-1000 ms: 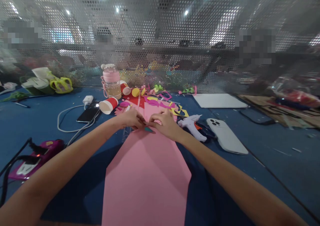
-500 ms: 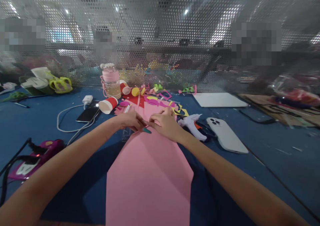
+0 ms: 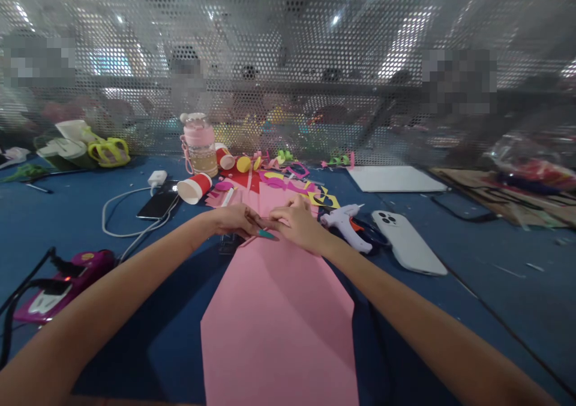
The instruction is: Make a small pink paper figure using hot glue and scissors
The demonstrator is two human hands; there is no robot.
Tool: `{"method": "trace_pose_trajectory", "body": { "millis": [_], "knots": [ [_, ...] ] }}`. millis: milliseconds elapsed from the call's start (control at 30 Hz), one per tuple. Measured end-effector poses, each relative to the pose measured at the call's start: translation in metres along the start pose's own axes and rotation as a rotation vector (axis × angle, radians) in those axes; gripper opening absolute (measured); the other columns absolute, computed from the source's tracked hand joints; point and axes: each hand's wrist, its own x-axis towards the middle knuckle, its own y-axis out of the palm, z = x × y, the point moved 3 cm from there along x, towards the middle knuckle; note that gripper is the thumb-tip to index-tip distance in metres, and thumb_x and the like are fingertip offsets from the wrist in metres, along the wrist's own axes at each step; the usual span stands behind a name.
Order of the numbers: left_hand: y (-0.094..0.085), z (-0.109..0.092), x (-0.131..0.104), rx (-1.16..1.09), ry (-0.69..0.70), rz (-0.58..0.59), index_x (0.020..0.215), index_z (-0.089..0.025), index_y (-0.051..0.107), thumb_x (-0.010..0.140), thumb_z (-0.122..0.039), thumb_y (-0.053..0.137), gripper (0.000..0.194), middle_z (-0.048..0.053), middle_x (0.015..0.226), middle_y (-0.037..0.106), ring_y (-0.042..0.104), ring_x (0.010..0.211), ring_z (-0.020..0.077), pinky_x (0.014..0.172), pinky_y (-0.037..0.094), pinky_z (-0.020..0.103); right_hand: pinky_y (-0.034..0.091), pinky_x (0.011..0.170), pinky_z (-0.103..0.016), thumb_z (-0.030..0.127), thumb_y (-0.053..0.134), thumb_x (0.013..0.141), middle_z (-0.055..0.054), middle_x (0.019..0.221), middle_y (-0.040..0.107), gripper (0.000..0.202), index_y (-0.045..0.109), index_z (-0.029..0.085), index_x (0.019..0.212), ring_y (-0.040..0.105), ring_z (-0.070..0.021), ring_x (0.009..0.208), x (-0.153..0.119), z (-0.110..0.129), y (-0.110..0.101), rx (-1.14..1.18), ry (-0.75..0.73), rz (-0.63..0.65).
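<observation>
A large pink paper sheet [image 3: 274, 310] lies on the blue table [image 3: 495, 286], its two far corners folded in to a point. My left hand [image 3: 234, 220] and my right hand [image 3: 297, 223] meet at that far point, fingers pinching and pressing the paper's folded tip. A painted teal fingernail shows where the two hands touch. Beyond the hands more pink paper and a red sheet [image 3: 245, 181] lie flat.
A white glue gun [image 3: 346, 225] and a white phone [image 3: 407, 241] lie right of my hands. Left are a black phone [image 3: 157, 205] on a charger cable, a tipped red cup [image 3: 194, 188], a pink bottle [image 3: 199, 145], a magenta tool [image 3: 63, 280]. Paper scraps [image 3: 292, 178] and a perforated screen stand behind.
The pink sheet's near part has shifted slightly right. Both hands stay at the folded tip, the left hand flattening a little lower on the paper.
</observation>
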Motion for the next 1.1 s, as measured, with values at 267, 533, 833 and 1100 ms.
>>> {"method": "trace_pose_trajectory", "body": {
  "millis": [267,533,833,1100],
  "knots": [
    [0.002,0.009,0.005,-0.01,-0.02,-0.009,0.07,-0.012,0.064,0.042,-0.007,0.076,0.03,0.002,0.067,0.068,0.062,0.065,0.0114,0.055,0.043,0.019,0.025,0.081,-0.039,0.037,0.054,0.08,-0.003,0.075,0.062,0.021,0.066,0.023,0.069,0.036,-0.0233,0.087,0.0,0.001,0.002,0.007,-0.029,0.006],
    [0.004,0.009,0.005,-0.044,-0.017,-0.038,0.061,-0.012,0.061,0.037,-0.006,0.077,0.03,0.0,0.061,0.066,0.063,0.068,0.0142,0.058,0.045,0.021,0.026,0.082,-0.04,0.043,0.052,0.079,-0.004,0.076,0.062,0.027,0.064,0.021,0.068,0.037,-0.024,0.089,0.001,-0.002,0.002,0.046,0.025,0.053],
    [0.005,0.011,0.006,-0.011,-0.019,-0.058,0.063,-0.011,0.061,0.035,-0.008,0.078,0.033,-0.001,0.057,0.064,0.062,0.062,0.0126,0.056,0.046,0.021,0.027,0.081,-0.038,0.05,0.052,0.076,-0.004,0.077,0.062,0.032,0.064,0.021,0.067,0.038,-0.0237,0.09,0.001,-0.006,0.005,0.105,0.054,0.061],
    [-0.012,0.003,0.004,0.194,0.049,-0.241,0.059,-0.012,0.063,0.041,-0.012,0.077,0.023,-0.001,0.049,0.059,0.056,0.048,0.0111,0.05,0.046,0.023,0.025,0.084,-0.039,0.047,0.046,0.081,-0.003,0.092,0.065,0.03,0.061,0.021,0.084,0.044,-0.024,0.092,0.002,-0.014,-0.013,0.059,0.061,-0.24]
  ]
}}
